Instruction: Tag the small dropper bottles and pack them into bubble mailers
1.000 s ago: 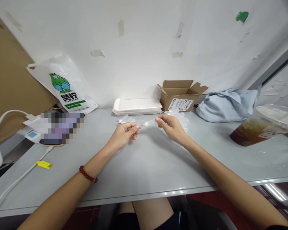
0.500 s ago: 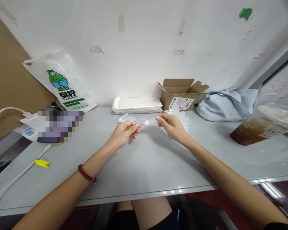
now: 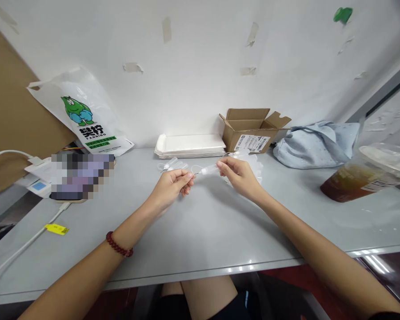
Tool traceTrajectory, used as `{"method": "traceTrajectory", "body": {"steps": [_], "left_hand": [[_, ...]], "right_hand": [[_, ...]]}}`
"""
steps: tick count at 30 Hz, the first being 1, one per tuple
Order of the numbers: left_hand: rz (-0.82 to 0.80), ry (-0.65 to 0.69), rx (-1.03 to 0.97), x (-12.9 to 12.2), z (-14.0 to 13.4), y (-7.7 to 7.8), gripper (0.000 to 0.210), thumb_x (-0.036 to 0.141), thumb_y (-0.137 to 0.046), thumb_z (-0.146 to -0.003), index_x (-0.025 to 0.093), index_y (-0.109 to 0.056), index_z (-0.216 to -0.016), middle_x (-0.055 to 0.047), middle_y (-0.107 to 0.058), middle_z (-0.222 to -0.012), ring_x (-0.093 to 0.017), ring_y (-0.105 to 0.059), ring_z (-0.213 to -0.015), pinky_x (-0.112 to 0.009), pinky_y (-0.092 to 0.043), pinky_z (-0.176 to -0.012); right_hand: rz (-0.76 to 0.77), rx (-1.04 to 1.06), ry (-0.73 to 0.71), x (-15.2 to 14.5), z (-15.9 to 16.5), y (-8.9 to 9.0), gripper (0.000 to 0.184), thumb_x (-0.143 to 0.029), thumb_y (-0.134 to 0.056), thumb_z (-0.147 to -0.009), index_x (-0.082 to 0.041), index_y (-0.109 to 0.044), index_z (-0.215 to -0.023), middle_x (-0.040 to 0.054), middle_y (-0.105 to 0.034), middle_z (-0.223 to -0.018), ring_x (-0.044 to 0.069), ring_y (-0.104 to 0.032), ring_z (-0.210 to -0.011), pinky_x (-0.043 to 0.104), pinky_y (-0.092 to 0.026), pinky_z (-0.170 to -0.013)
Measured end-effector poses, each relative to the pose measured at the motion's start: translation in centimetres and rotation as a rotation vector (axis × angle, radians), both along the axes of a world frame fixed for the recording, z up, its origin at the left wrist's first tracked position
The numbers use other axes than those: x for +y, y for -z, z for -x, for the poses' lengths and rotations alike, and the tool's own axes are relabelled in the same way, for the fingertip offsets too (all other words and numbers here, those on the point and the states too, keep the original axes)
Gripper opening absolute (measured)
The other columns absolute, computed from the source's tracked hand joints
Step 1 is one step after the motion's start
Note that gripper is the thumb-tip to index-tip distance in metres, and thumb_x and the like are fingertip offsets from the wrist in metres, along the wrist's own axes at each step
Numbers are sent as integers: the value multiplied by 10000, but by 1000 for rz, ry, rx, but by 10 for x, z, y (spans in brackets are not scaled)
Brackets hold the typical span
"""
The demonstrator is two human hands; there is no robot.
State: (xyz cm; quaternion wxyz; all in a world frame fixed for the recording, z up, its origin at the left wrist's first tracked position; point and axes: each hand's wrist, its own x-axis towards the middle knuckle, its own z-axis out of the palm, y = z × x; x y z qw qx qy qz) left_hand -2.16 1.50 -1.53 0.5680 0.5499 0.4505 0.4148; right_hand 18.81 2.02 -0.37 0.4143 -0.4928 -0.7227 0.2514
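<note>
Sits at a grey table (image 3: 213, 235), facing an open cardboard box (image 3: 248, 135) near the white wall (image 3: 193, 102) behind it. Pinches a small bottle (image 3: 210, 169) between thumb and finger of the right hand (image 3: 238, 175), in front of the box's left edge, nearly level over the table, white nozzle (image 3: 204, 171) towards the left. Pinches a thin dark pin (image 3: 196, 173) with thumb and forefinger of the left hand (image 3: 171, 189), farther left of the box, right at the nozzle; cannot tell whether touching it. Curls the other left fingers underneath, and wears a dark red bracelet (image 3: 119, 244) on that wrist. Has loose bottles (image 3: 170, 163) lying left of the box, beyond the left hand, and a heap of clear plastic pieces (image 3: 256, 168) directly in front of it, partly hidden by the right hand. Has a stack of flat white packets (image 3: 193, 144) just left of the box, a pale blue cloth bag (image 3: 315, 149) just right, and a lidded cup (image 3: 350, 175) of brown drink farther right and nearer. Has a white plastic bag (image 3: 103, 138) well left of the box, and, nearer on that side, a pixelated phone (image 3: 83, 178) and a white cable (image 3: 23, 247) with a yellow tag (image 3: 56, 229).
</note>
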Motion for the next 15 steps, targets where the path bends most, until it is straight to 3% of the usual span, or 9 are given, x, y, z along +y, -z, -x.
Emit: {"method": "traceTrajectory", "body": {"steps": [15], "left_hand": [[-17, -5, 53, -1, -1, -1, 261, 393, -640, -790, 142, -617, -725, 19, -546, -618, -78, -470, -511, -238, -379, -528]], "right_hand": [[-71, -37, -26, -1, 3, -1, 310, -419, -468, -893, -175, -581, -738, 12, -575, -632, 131, -513, -610, 244, -365, -543]]}}
